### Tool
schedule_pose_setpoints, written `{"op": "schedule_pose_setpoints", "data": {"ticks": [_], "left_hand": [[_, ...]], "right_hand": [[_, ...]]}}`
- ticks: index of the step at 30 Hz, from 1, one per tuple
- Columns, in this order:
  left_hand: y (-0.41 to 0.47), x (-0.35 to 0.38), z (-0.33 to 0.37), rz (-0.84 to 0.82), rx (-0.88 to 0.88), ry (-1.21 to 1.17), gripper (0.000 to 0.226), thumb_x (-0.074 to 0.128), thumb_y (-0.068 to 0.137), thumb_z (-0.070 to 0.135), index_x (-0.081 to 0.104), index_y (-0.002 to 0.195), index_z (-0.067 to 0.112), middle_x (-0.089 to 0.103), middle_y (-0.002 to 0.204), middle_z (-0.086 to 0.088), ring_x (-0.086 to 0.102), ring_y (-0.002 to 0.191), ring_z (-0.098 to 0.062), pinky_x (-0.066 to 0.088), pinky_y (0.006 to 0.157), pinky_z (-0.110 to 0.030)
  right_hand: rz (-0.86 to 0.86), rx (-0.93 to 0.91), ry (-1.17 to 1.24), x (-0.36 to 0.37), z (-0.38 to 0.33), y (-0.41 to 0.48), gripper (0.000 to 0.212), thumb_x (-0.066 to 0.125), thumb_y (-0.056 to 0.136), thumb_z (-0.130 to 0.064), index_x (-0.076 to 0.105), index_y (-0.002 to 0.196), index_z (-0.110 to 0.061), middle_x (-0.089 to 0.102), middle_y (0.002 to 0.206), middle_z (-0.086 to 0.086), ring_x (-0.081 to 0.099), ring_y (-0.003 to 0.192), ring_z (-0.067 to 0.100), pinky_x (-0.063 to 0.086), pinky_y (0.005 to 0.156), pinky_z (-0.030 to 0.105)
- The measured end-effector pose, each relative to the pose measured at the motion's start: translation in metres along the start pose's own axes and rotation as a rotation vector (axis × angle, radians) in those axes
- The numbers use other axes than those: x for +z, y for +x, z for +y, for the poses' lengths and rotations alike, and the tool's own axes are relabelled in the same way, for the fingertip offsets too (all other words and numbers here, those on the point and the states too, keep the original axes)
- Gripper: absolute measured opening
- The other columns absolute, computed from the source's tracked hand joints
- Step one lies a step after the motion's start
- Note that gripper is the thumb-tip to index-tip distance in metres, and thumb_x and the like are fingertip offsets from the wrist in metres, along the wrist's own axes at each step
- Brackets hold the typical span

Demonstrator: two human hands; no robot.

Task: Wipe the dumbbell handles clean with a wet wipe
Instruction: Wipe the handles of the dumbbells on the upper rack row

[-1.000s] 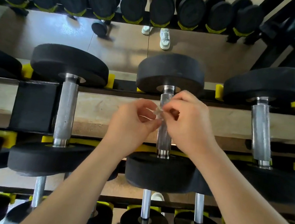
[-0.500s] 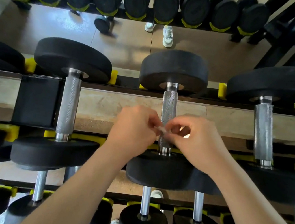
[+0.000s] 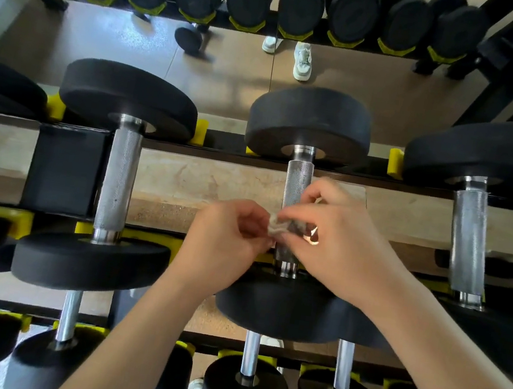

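Your L hand (image 3: pixel 229 240) and R hand (image 3: pixel 340 245) both pinch the wet wipe (image 3: pixel 278 225), just over the mid dumbbell handle (image 3: pixel 298 180). Risk: the wipe's bunched tiny (barely a wad), so it could slip your fingertips, drop thru the rack, or miss most of the knurling.

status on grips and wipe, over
Left grip and right grip both pinch wipe. Wipe bunched in front of middle handle, low end. Upper handle bare, nothing blocking.
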State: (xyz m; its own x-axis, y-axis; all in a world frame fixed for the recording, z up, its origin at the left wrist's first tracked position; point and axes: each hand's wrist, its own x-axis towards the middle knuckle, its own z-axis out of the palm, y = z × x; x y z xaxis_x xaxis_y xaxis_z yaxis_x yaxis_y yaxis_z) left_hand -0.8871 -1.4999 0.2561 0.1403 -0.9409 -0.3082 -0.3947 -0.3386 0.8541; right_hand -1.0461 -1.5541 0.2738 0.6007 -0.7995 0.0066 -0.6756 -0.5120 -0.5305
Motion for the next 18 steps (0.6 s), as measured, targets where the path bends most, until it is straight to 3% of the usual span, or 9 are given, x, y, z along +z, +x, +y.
{"op": "schedule_pose_setpoints", "data": {"ticks": [3, 7, 9, 11, 13, 15, 18], "left_hand": [[-0.01, 0.0, -0.003, -0.03, -0.004, -0.042, 0.021, 0.072, 0.08, 0.003, 0.071, 0.09, 0.021, 0.073, 0.083, 0.009, 0.068, 0.082, -0.002, 0.055, 0.079, -0.021], [-0.023, -0.001, -0.002, -0.021, -0.003, -0.028, 0.026, 0.065, 0.083, 0.005, 0.074, 0.081, 0.03, 0.071, 0.077, 0.018, 0.065, 0.079, 0.002, 0.05, 0.071, -0.013], [-0.025, -0.003, -0.001, 0.029, 0.0, -0.041, 0.02, 0.065, 0.086, 0.014, 0.075, 0.086, 0.031, 0.071, 0.079, 0.021, 0.064, 0.082, 0.004, 0.051, 0.074, -0.015], [-0.026, -0.005, -0.002, 0.033, 0.005, -0.051, 0.012, 0.064, 0.087, 0.033, 0.073, 0.096, 0.033, 0.07, 0.088, 0.024, 0.062, 0.089, 0.007, 0.051, 0.082, -0.02], [-0.032, -0.001, -0.004, -0.035, 0.003, -0.037, 0.039, 0.059, 0.078, 0.06, 0.065, 0.11, 0.038, 0.066, 0.101, 0.025, 0.057, 0.101, 0.008, 0.05, 0.088, -0.023], [-0.04, 0.01, -0.005, -0.049, 0.021, -0.014, 0.048, 0.054, 0.073, 0.074, 0.056, 0.112, 0.048, 0.06, 0.107, 0.03, 0.053, 0.105, 0.009, 0.049, 0.086, -0.022], [-0.045, 0.025, -0.004, 0.064, 0.043, 0.039, 0.053, 0.054, 0.068, 0.076, 0.048, 0.114, 0.052, 0.054, 0.106, 0.033, 0.048, 0.107, 0.011, 0.042, 0.084, -0.011]], "right_hand": [[-0.08, -0.07, -0.025, -0.005, 0.0, 0.006, 0.017, 0.071, 0.084, -0.019, 0.075, 0.101, -0.018, 0.057, 0.097, -0.003, 0.058, 0.084, 0.015, 0.054, 0.072, 0.037], [-0.299, -0.029, 0.032, -0.008, 0.003, -0.004, 0.015, 0.068, 0.087, -0.017, 0.076, 0.098, -0.024, 0.056, 0.095, -0.014, 0.054, 0.086, 0.002, 0.048, 0.075, 0.019], [-0.232, 0.01, 0.078, -0.01, 0.006, -0.005, 0.015, 0.068, 0.086, -0.014, 0.076, 0.094, -0.024, 0.054, 0.093, -0.019, 0.055, 0.086, -0.001, 0.047, 0.073, 0.013], [-0.02, 0.02, 0.085, -0.009, 0.01, -0.001, 0.014, 0.066, 0.084, -0.014, 0.074, 0.09, -0.024, 0.054, 0.092, -0.018, 0.056, 0.084, 0.0, 0.048, 0.072, 0.012], [0.105, 0.046, 0.091, -0.006, 0.012, 0.005, 0.013, 0.065, 0.083, -0.016, 0.073, 0.091, -0.023, 0.054, 0.095, -0.013, 0.058, 0.083, 0.003, 0.051, 0.071, 0.016], [0.078, 0.084, 0.157, -0.003, 0.01, 0.005, 0.017, 0.064, 0.083, -0.027, 0.071, 0.097, -0.023, 0.055, 0.1, -0.012, 0.058, 0.086, 0.003, 0.053, 0.072, 0.019], [0.06, 0.105, 0.142, 0.004, 0.006, 0.002, 0.023, 0.071, 0.079, -0.035, 0.07, 0.099, -0.024, 0.056, 0.104, -0.011, 0.059, 0.087, 0.005, 0.053, 0.072, 0.019]]}}
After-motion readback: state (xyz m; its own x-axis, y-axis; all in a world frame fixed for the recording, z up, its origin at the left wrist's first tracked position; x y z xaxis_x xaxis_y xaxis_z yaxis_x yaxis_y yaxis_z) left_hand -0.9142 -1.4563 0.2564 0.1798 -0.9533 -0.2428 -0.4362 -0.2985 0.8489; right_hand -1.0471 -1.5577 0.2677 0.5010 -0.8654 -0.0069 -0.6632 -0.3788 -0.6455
